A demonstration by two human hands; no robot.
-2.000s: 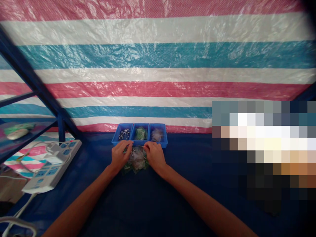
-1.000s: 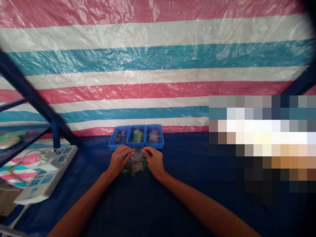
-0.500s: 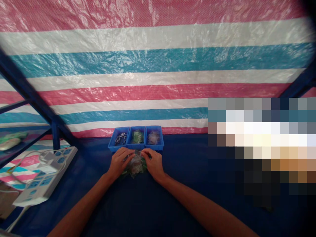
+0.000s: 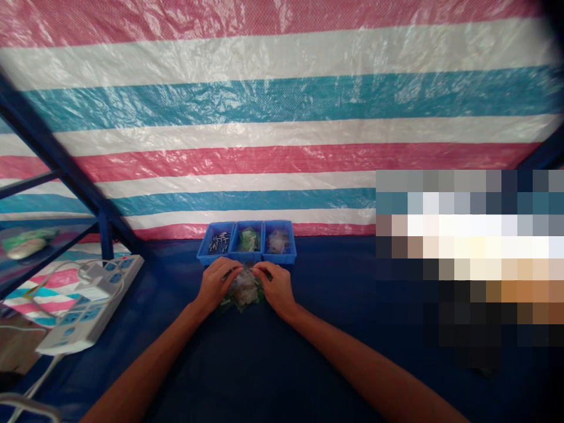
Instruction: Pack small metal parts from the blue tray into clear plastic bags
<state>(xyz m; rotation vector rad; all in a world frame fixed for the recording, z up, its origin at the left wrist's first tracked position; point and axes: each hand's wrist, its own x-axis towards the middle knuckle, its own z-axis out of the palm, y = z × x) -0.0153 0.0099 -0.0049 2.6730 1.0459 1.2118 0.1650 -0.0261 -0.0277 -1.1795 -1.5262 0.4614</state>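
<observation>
**Item: two hands at a pile of small bags, blue tray beyond**

Entry, my hands: my left hand [image 4: 215, 283] and my right hand [image 4: 275, 288] both rest on the pile of small clear plastic bags [image 4: 244, 292], which lies on the tabletop [image 4: 176, 364] under a dark blue covering, just near of the tray. Some green shows through the bags.

Fingers: my left fingers [image 4: 232, 270] and right fingers [image 4: 259, 270] curve inward over the top of the pile, their tips close together. They may be pinching a bag edge, but I cannot tell from this view.

Tray: a blue three-compartment tray [image 4: 247, 259] stands just beyond my hands, not touched by them. The left compartment holds small silver metal pieces [image 4: 219, 242], the middle a green-filled bag [image 4: 249, 239], the right a clear bag [image 4: 277, 241].

Also present: a white power strip [image 4: 90, 305] with cables lies far to my left. A pink, white and teal striped tarpaulin [image 4: 282, 100] hangs across the far side, and a blue metal frame [image 4: 57, 141] crosses the left.
</observation>
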